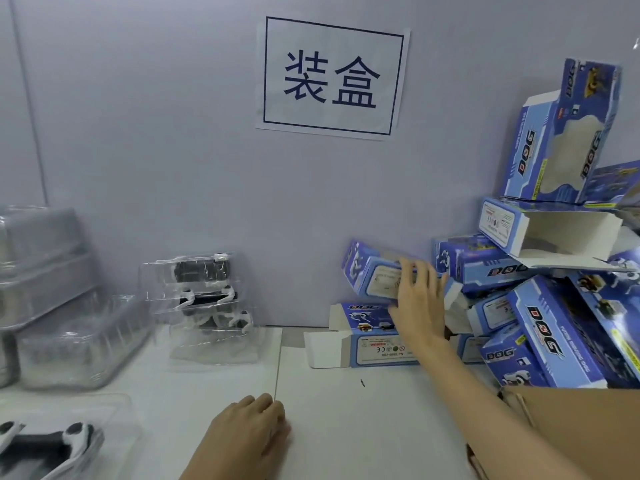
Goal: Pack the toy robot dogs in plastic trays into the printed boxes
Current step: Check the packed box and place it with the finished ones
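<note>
white packing table [346, 410] under a wall sign: right hand [420, 306], fingers spread, reaches an empty printed box [374, 275] at two o'clock; left hand [251, 433] rests loose, holding nothing; trayed robot dogs [204, 292] at ten o'clock unpacked.

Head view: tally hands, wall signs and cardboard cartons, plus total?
Hands: 2, left hand resting on the table, right hand on a blue printed box
Wall signs: 1
Cardboard cartons: 1
Total: 4
</note>
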Tool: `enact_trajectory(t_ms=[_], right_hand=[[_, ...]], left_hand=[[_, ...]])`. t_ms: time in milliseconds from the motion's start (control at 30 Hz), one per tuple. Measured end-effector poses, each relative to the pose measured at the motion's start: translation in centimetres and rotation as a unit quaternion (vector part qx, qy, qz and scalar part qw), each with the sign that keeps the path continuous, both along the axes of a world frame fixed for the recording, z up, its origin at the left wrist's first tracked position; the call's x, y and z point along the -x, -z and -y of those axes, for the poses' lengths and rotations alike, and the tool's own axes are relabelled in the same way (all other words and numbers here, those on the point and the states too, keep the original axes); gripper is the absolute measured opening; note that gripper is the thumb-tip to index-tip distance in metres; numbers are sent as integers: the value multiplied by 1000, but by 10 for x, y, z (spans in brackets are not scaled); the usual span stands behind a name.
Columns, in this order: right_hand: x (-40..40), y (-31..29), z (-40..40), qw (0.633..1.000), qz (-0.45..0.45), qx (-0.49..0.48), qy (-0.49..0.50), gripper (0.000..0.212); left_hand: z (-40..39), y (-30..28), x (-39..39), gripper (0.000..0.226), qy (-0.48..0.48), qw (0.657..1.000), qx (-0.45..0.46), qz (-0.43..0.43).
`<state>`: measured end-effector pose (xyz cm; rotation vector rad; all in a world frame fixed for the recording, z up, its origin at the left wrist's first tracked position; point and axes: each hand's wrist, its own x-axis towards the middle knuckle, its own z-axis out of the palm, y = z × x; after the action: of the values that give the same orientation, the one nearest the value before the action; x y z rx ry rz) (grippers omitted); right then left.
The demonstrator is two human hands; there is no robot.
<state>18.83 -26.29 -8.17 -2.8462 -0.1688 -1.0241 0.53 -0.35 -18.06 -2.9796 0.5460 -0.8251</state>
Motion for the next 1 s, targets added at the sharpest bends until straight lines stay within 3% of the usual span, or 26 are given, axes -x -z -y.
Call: enact_trajectory(t_ms=[100,133,200,300,367,433,500,567,700,800,867,967,1000], right_hand=[[29,-13,-15,973,36,-184,-132,84],[42,-14,-20,955,46,-234,-174,85],[74,-10,-27,910,54,-330,-246,87],[127,5,-33,823,33,-464,-326,83],[149,22,-34,766,14,-542,-345,83],[159,37,-31,685,-40,-645,-337,96],[161,48,-26,597,-90,-732,-316,101],[161,54,-18,541,-123,-781,-287,81],[165,60,-15,481,-174,-821,-254,63],[174,56,-23,422,-220,-839,-263,66],[180,54,-28,385,-265,-842,-270,68],[188,56,-30,361,-332,-829,-269,75],[191,58,-31,361,-347,-822,-273,77]], left_hand=[[5,-1,5,30,-33,998,27,-50],[8,-4,7,30,-44,998,36,-30],[14,-10,9,24,-70,993,84,-49],[18,-5,9,29,-113,960,242,-86],[28,-14,12,21,-102,902,406,-103],[39,-24,12,28,-72,803,572,-149],[51,-29,11,53,-55,729,643,-230],[62,-30,12,72,-41,694,666,-271],[73,-32,12,98,-35,646,733,-210],[76,-34,11,119,-15,545,832,-101],[81,-35,9,119,-2,478,877,-53],[97,-33,12,116,32,414,905,-89],[101,-32,13,115,39,409,907,-98]])
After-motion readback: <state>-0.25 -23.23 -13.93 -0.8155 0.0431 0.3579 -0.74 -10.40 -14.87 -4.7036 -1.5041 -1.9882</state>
